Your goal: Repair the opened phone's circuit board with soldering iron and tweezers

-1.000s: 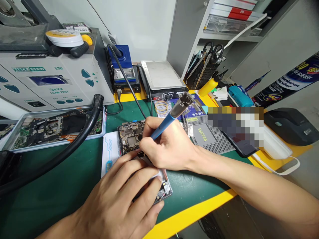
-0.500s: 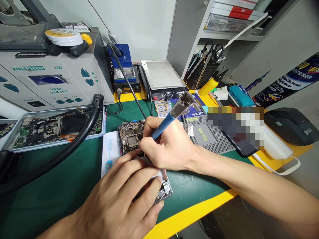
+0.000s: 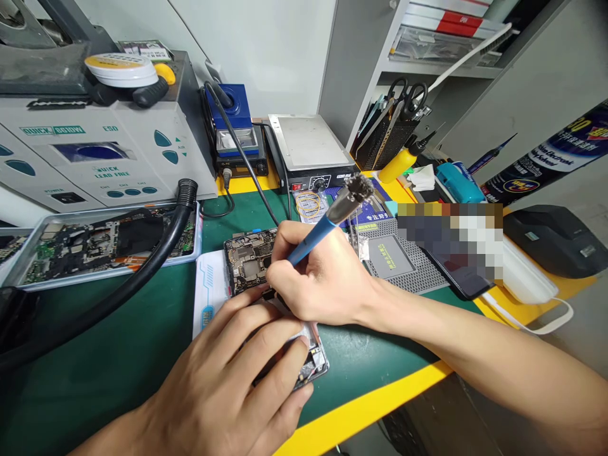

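Observation:
An opened phone (image 3: 251,259) with its circuit board exposed lies on a white printed mat (image 3: 205,278). Spread over the phone's lower half, my left hand (image 3: 237,367) holds it, with fingers bent across it and down at its near edge. My right hand (image 3: 318,278) is closed in a pen-like pinch on a blue-handled brush (image 3: 311,242). The brush tilts, its metal collar and grey bristles pointing up and away from the phone. Its lower end is hidden behind my right fingers, so I cannot tell whether it touches the board.
At the left are a hot air station (image 3: 109,152), its black hose (image 3: 156,266) and a tray of circuit boards (image 3: 197,250). Behind stand a soldering iron holder (image 3: 232,104) and a heating plate (image 3: 308,142). A perforated grey mat (image 3: 422,269) and a dark phone (image 3: 468,288) lie right.

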Demonstrator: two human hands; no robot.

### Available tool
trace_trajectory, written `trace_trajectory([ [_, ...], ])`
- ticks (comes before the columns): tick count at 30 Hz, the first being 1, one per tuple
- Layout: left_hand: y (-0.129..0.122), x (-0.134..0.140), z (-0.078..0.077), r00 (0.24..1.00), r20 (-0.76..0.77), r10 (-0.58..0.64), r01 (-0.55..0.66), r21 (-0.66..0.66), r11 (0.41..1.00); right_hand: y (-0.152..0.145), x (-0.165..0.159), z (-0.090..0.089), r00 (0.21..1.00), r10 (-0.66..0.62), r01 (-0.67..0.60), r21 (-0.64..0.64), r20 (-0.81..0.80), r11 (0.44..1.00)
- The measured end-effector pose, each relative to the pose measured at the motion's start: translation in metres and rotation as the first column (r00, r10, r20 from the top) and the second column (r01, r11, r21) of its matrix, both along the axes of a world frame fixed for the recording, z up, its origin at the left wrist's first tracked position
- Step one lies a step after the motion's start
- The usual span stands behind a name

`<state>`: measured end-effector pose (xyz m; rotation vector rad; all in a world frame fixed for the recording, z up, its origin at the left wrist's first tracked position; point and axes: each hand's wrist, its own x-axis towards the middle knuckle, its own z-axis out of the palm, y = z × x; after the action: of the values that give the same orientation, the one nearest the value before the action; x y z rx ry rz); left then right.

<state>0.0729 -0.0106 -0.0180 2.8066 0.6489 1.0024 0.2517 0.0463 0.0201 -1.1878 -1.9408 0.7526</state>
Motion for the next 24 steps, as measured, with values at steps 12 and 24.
trace_trajectory([
  [12,-0.0003,-0.0002,-0.0018,1.0,-0.011,-0.005,0.005,0.005,1.0,-0.0005,0.0001,0.0,1.0,0.004,-0.004,0.012,0.007,1.0],
  [24,0.0005,-0.0007,0.0001,1.0,-0.006,-0.007,0.007,0.006,1.0,-0.0008,-0.0005,0.0004,1.0,0.0,0.0,0.005,0.01,1.0],
])
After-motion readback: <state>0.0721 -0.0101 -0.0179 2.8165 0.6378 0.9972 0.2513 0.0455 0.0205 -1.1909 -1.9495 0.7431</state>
